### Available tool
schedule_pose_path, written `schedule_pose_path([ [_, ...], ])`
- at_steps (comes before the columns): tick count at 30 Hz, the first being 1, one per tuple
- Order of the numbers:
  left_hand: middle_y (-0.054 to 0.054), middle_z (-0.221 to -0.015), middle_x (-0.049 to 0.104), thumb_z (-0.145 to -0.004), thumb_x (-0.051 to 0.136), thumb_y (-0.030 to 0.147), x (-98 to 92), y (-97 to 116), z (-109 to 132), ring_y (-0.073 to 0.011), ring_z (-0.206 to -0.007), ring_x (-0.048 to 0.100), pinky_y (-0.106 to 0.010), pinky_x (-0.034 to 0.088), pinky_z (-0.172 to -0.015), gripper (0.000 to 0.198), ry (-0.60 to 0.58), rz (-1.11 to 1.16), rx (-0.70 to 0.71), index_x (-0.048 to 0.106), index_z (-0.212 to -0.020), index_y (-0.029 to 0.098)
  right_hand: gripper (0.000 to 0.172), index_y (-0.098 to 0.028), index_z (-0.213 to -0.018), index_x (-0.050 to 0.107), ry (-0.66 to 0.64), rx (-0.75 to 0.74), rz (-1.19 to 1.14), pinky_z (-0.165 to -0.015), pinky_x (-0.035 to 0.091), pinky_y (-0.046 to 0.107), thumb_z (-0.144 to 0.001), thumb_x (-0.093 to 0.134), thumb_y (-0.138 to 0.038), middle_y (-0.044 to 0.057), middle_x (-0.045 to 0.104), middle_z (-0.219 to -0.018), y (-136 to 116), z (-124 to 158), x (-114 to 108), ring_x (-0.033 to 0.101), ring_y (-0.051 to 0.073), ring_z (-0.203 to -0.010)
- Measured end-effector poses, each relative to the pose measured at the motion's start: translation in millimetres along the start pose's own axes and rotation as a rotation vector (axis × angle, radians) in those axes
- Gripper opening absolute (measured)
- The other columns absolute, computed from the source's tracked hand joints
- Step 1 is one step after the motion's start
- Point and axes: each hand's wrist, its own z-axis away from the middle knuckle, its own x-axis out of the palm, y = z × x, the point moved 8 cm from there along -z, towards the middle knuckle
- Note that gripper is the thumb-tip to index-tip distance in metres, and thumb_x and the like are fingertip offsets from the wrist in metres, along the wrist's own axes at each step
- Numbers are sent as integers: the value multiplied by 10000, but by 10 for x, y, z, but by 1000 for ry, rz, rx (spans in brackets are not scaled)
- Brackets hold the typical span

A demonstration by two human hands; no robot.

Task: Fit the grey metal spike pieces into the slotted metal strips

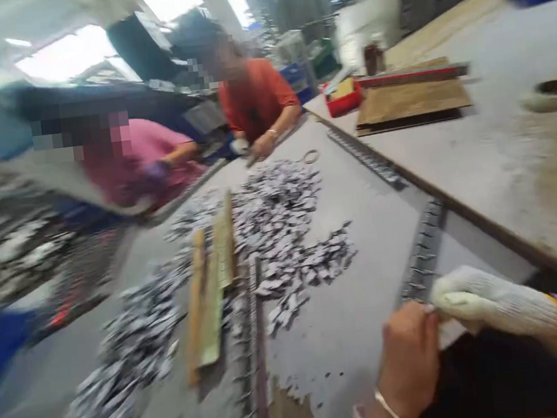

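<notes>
Two hands meet at five o'clock: the bare left hand (408, 348) curls its fingers round the near end of a toothed metal strip (422, 253), which the gloved right hand (490, 302) pinches too. Toward ten o'clock lie wooden slats (208, 297) and big heaps of loose silver pieces (280, 222), so much work seems left. At twelve sit two co-workers (250, 98).

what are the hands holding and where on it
A long toothed metal strip, at its near end: the bare left hand and the gloved right hand both close on that end, though blur hides the finger placement.
</notes>
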Motion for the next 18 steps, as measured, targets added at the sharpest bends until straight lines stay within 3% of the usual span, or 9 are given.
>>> schedule_pose_path([
  [1,-63,-918,646,-952,374,322,25,-39,-25,-172,-856,594,-300,470,-753,245,-31,2,-22,587,-956,200,491,-166,-658,535,71,29,-34,-478,363,230,-902,459,-586,-4,530,-550,46,-17,-134,464,103,-492],
  [3,-129,-1277,552,-935,446,335,89,-143,-71,-225,-1187,516,-402,440,-995,413,-87,-23,-4,427,-1321,191,483,-162,-720,548,360,60,-168,-455,339,226,-925,391,-569,-16,515,-518,167,-48,-572,436,98,-447],
  [4,-141,-1355,494,-925,466,326,135,-219,-88,-242,-1265,462,-443,414,-1043,493,-120,-62,11,353,-1386,191,476,-159,-755,557,496,80,-185,-434,320,221,-925,381,-567,-24,512,-512,243,-39,-797,415,93,-421],
  [6,-149,-1394,454,-917,473,297,228,-380,-100,-262,-1304,427,-498,410,-1057,564,-168,-138,50,274,-1435,195,435,-155,-792,576,582,94,-95,-461,343,213,-908,433,-549,-27,533,-540,330,-45,-1095,444,93,-448],
  [9,-145,-1352,494,-926,438,256,305,-549,-82,-264,-1256,478,-516,465,-1008,540,-187,-219,115,267,-1435,205,404,-153,-809,616,541,130,219,-545,358,212,-919,450,-505,-18,580,-572,352,-98,-1263,511,100,-532],
  [15,-154,-1313,537,-924,452,288,258,-607,-93,-273,-1209,528,-504,520,-958,544,-139,-271,192,269,-1427,190,478,-177,-791,649,306,174,930,-590,300,244,-959,380,-533,27,678,-740,220,-464,-1051,588,141,-698],
  [18,-153,-1322,536,-925,447,294,226,-580,-102,-278,-1215,529,-500,524,-953,540,-132,-249,189,274,-1427,194,500,-178,-821,673,238,262,1134,-593,323,261,-962,349,-532,68,700,-810,166,-604,-973,634,187,-762],
])
